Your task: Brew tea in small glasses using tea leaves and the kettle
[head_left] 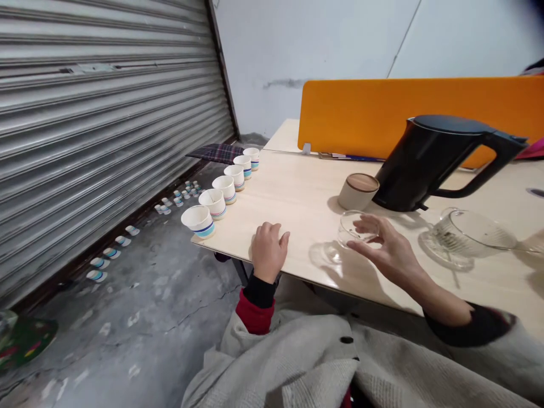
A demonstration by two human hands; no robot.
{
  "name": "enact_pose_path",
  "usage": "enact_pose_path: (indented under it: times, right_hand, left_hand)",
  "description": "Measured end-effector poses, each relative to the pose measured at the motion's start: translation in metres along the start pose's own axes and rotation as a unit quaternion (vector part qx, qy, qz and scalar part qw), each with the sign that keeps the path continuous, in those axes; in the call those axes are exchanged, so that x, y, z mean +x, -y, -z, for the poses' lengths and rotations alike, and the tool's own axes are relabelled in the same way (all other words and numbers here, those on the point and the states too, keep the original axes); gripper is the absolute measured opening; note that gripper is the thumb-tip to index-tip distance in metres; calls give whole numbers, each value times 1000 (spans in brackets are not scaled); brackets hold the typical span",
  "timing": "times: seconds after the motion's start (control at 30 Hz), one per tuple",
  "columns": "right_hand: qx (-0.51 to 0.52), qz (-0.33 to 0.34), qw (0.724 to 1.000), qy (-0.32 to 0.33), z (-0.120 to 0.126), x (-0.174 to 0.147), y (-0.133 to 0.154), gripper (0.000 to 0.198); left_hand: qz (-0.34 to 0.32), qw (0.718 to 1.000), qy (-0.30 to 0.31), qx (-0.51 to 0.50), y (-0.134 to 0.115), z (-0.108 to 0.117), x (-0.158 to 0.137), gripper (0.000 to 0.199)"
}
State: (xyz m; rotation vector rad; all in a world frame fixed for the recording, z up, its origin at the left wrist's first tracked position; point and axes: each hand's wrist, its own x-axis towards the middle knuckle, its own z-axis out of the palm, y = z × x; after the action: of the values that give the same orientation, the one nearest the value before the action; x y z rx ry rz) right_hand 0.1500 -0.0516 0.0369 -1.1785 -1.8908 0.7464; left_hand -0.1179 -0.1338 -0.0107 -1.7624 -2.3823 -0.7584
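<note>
My right hand has its thumb and fingers around a small clear glass cup with a few dark specks in it. The fingers partly cover its right side, and whether it touches the table cannot be made out. My left hand lies at the table's front edge, fingers loosely bent, thumb apart, with nothing visible in it. Just behind the glass cup stands a beige canister with a brown lid. To the right, a ribbed glass teapot holds some dark leaves and sits by a clear glass saucer-like piece.
Several paper cups line the left edge of the table. A black electric kettle stands behind the canister, before an orange divider. More paper cups stand on the floor by the roller shutter.
</note>
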Motion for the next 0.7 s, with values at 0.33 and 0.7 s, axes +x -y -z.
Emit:
enact_pose_path:
  times: [0.33,0.7]
  right_hand:
    - [37,34,998,30,-151,189,41,63]
    - [44,-9,998,44,-251,294,25,61]
  left_hand:
    - [22,999,17,-33,-3,5,-2,19]
    - [55,995,40,-73,-5,7,-4,16]
